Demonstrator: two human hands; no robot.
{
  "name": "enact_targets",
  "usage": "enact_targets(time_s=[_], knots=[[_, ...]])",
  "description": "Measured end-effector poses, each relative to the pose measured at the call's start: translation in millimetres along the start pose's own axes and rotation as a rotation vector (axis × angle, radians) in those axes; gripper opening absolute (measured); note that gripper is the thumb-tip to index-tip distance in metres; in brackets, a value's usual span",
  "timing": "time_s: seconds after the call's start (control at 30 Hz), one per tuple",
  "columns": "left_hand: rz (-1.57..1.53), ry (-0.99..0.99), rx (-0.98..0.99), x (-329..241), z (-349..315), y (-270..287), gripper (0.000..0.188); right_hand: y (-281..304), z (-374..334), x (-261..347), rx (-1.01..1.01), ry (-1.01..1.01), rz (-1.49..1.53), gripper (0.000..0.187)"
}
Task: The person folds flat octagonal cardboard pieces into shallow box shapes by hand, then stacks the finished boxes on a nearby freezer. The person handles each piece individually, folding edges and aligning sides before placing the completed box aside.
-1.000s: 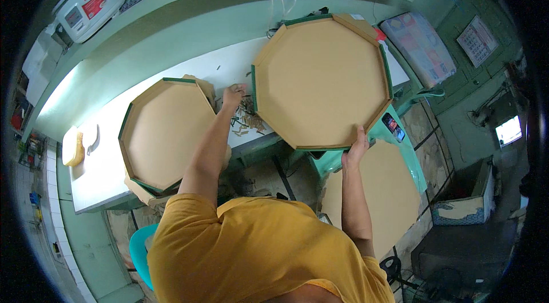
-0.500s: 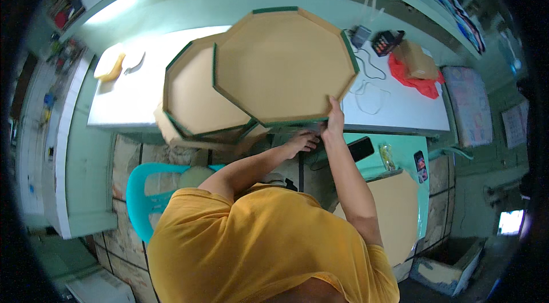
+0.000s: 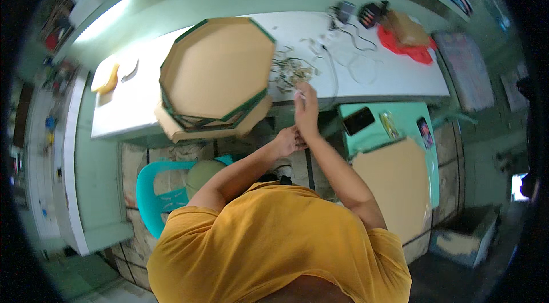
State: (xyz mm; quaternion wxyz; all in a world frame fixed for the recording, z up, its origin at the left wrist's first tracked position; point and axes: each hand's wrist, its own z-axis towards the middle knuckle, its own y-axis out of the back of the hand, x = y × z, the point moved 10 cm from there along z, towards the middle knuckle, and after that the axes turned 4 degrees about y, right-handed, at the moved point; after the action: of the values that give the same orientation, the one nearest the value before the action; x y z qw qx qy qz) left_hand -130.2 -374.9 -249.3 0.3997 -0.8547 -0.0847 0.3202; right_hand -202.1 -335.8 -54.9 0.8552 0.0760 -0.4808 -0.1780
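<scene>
— Where are the card trays (image 3: 220, 68)?
— In a pile on the white table (image 3: 403, 81), over on the left. Neither hand is on them.
— What could go wrong there?
— The pile might tip, I think. The bottom card pokes out past the front edge of the table, and the trays don't line up. A bump from an elbow could do it.
— And the hands?
— They're close together, in front of the table. The left hand (image 3: 289, 141) is right by the right wrist, maybe touching it. The right hand (image 3: 307, 105) is bent up near the scraps (image 3: 293, 71). Its fingers look curled, but I can't tell if they pinch anything. I can't tell with the left one, either.
— Could the scraps make trouble?
— A sleeve or a hand could sweep some off, because they look so light. (The white cord (image 3: 333, 68) lies near them, so it might get snagged too.)
— What's it all made of?
— The trays are smooth brown card with eight sides, and dark green bits run along the rims. The scraps are thin, curly strips, green and tan. The flat card (image 3: 394, 185) on the green table (image 3: 361, 145) looks plain and stiff.
</scene>
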Motion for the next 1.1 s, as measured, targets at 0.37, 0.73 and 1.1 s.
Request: enact_targets(time_s=[0.37, 0.73, 1.1], knots=[[0.394, 0.512, 0.413, 157.3, 60.6, -218.1, 0.043, 300.5, -235.5, -50.6, 0.030, -0.296, -0.874, 0.060], [1.942, -0.486, 0.120, 172.6, 253.9, -255.3, 0.056, 529.0, -578.9, -64.7, -0.718, -1.494, -0.908, 0.062], [2.017, 0.025, -0.036, 166.3, 324.7, -222.8, 0.046, 534.4, -578.5, -47.7, -1.037, -1.466, -0.613, 0.060]])
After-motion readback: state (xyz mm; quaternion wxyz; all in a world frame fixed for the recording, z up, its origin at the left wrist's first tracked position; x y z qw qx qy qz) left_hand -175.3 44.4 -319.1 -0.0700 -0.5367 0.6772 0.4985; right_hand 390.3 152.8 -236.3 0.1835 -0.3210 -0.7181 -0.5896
